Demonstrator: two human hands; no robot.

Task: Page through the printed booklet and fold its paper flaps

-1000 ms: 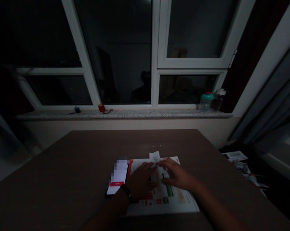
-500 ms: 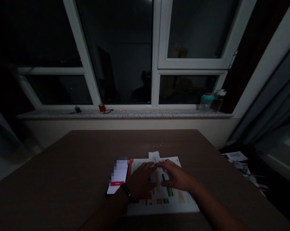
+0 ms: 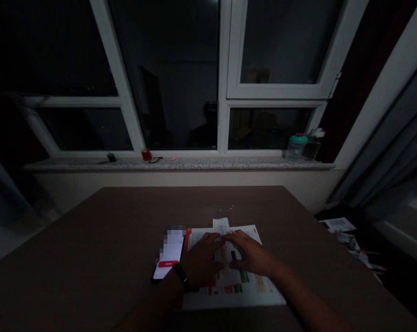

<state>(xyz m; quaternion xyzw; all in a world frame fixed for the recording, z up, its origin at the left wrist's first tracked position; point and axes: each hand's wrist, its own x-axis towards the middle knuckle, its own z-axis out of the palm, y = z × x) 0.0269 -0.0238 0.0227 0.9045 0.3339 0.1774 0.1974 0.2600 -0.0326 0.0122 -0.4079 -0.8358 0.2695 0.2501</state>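
Observation:
A printed leaflet (image 3: 245, 290) with orange and green blocks lies on the dark brown table (image 3: 108, 240). On top of it sits a narrow folded strip of paper (image 3: 221, 226), its far end sticking past the leaflet's edge. My left hand (image 3: 199, 263), a dark band on its wrist, presses flat on the strip's left side. My right hand (image 3: 252, 256) rests on the strip's right side, fingertips meeting the left hand's near the strip's middle. A lit phone (image 3: 169, 258) lies just left of the leaflet.
A stone window sill (image 3: 181, 163) runs behind the table, carrying a small red object (image 3: 145, 155), a jar with a green lid (image 3: 296, 146) and a clear bottle (image 3: 313, 143). Papers (image 3: 347, 230) lie on the floor to the right, beside a curtain.
Both hands have shifted slightly on the paper strip, the right hand sliding a little left and nearer. Everything else stays where it was.

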